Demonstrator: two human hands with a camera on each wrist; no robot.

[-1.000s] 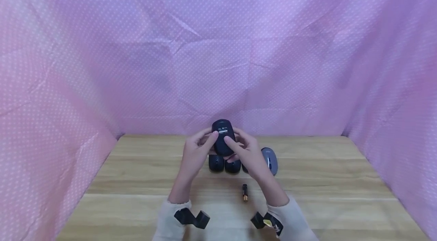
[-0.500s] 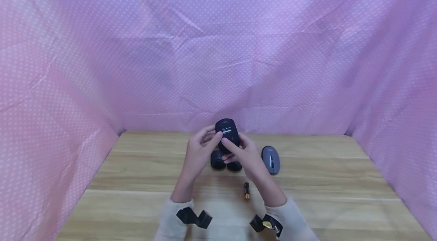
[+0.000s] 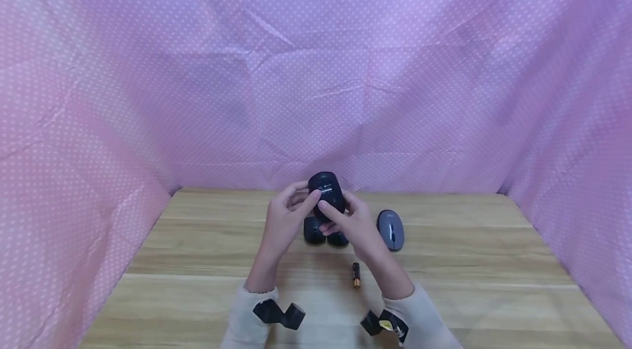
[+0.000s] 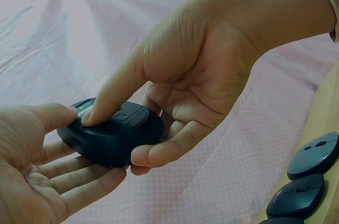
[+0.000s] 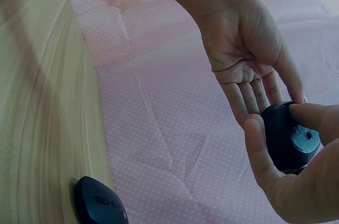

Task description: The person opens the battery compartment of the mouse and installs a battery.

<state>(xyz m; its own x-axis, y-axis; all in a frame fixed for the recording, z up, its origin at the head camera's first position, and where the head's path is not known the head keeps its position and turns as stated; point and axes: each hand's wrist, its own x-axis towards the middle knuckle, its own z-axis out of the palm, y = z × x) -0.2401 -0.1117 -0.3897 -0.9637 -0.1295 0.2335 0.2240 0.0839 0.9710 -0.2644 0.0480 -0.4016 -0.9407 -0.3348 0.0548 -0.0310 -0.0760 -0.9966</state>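
Note:
A black computer mouse is held up above the table with its underside and white label facing the head camera. My left hand grips its left side, thumb on the underside and fingers beneath. My right hand holds the other side, with its thumb pressing on the underside close to the left thumb. In the left wrist view the mouse shows a panel outline near the right thumb. The right wrist view shows its sensor end.
Two black mice lie partly hidden behind the hands on the wooden table. A grey mouse sits right of them. A battery lies nearer, by the right forearm. Pink dotted cloth hangs behind and at the sides.
The right thumb has slid left across the underside, nearer the left thumb. The held mouse has tilted slightly. Both hands keep their grip.

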